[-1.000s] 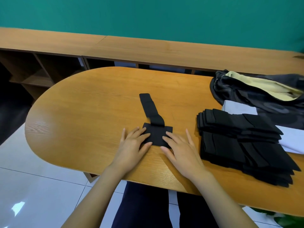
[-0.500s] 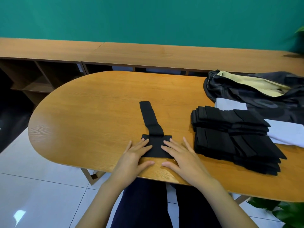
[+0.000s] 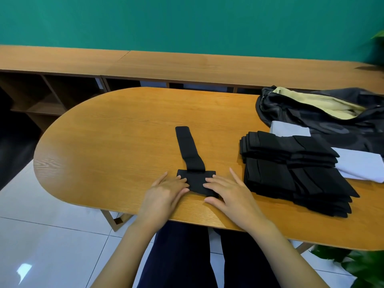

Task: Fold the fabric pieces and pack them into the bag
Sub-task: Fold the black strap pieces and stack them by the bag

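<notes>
A black fabric piece [image 3: 192, 154] lies on the wooden table [image 3: 116, 142]: a square pad near the front edge with a long strap running away from me. My left hand [image 3: 164, 194] lies flat with its fingertips pressing the pad's left side. My right hand [image 3: 228, 190] lies flat too, fingers pressing the pad's right side. To the right sits a stack of black fabric pieces [image 3: 291, 171]. Behind it lies the dark bag [image 3: 324, 119], open, with a pale yellow lining.
A white folded cloth [image 3: 357, 165] lies under the stack's right side. A low wooden shelf unit [image 3: 166, 65] runs along the teal wall behind the table. Green plant leaves [image 3: 361, 269] show at the lower right. My legs are under the table edge.
The view has shifted slightly, so the table sits lower and the stack further left. Both hands stay flat on the pad, drawn a little closer to the table's front edge.
</notes>
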Action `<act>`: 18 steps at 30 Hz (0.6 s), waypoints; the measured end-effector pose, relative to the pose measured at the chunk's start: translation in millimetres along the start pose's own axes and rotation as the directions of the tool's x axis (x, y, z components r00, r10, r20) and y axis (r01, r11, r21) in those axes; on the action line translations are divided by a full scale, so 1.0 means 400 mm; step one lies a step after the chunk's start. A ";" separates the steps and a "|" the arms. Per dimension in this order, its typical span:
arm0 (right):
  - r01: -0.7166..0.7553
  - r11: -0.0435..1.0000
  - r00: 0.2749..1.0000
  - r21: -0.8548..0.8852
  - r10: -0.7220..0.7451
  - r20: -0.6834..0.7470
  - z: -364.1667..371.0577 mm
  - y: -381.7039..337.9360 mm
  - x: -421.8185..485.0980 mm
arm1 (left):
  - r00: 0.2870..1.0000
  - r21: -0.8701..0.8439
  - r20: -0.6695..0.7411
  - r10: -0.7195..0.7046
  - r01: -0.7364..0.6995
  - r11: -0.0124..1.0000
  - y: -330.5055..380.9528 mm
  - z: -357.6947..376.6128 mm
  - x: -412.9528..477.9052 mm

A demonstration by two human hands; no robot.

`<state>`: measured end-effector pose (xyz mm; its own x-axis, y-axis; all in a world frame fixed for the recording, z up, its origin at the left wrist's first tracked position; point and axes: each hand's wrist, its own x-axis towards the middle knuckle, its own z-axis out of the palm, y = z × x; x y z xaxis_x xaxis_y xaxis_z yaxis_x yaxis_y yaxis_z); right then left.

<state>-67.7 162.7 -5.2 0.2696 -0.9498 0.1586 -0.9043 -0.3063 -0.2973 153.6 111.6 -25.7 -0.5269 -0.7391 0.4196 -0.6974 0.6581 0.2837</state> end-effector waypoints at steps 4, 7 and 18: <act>-0.001 1.000 0.996 -0.001 0.001 -0.089 0.011 0.005 -0.001 | 0.999 -0.059 -0.014 -0.030 0.029 0.998 0.006 -0.003 -0.007; -0.036 0.999 0.994 0.006 0.037 -0.107 0.012 0.004 0.000 | 0.999 -0.111 0.010 -0.037 0.038 0.993 0.001 -0.002 -0.018; 0.003 1.000 0.983 0.018 0.001 -0.186 0.017 0.013 0.000 | 0.995 -0.180 -0.084 -0.062 0.046 0.983 0.000 -0.004 -0.019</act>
<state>-69.9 160.6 -13.0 0.2026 -0.9216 0.3309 -0.8975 -0.3100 -0.3138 158.3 117.6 -27.7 -0.4402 -0.7636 0.4723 -0.6221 0.6387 0.4528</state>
